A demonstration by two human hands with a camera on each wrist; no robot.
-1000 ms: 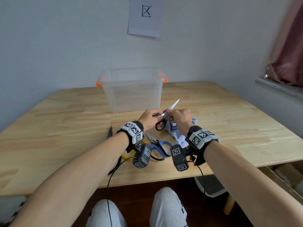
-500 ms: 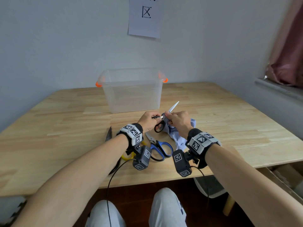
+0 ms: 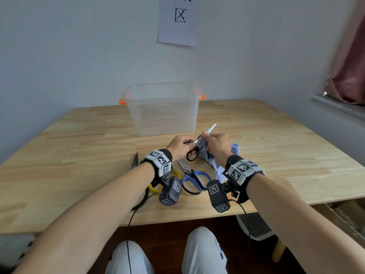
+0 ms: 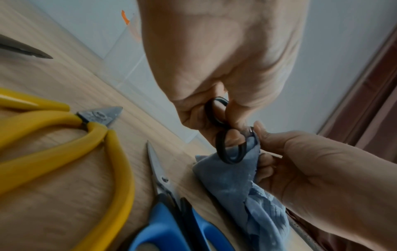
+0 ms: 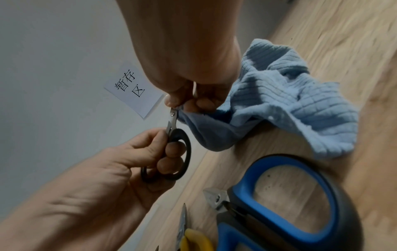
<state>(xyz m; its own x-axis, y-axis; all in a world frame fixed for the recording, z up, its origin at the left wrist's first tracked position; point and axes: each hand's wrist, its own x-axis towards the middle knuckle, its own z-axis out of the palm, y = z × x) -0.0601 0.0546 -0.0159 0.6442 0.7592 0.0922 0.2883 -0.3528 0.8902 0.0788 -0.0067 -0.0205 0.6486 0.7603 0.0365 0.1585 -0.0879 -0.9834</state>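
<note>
Small black-handled scissors (image 3: 193,154) (image 4: 229,149) (image 5: 178,152) are held above the wooden table (image 3: 276,147), blade tip pointing up and right. My left hand (image 3: 180,144) (image 5: 137,156) grips the handle loops, fingers through them. My right hand (image 3: 214,144) (image 4: 300,161) pinches a light blue cloth (image 3: 219,163) (image 5: 290,105) (image 4: 247,186) around the blade near the pivot. The rest of the cloth trails down onto the table.
Blue-handled scissors (image 3: 194,179) (image 5: 290,200), yellow-handled shears (image 3: 158,186) (image 4: 75,144) and a dark blade (image 3: 134,161) lie on the table near the front edge. A clear plastic bin (image 3: 163,109) with orange latches stands behind. A paper sign (image 3: 178,20) hangs on the wall.
Both hands stay together on the black scissors and cloth; the right hand has shifted slightly along the blade. The lying tools have not moved.
</note>
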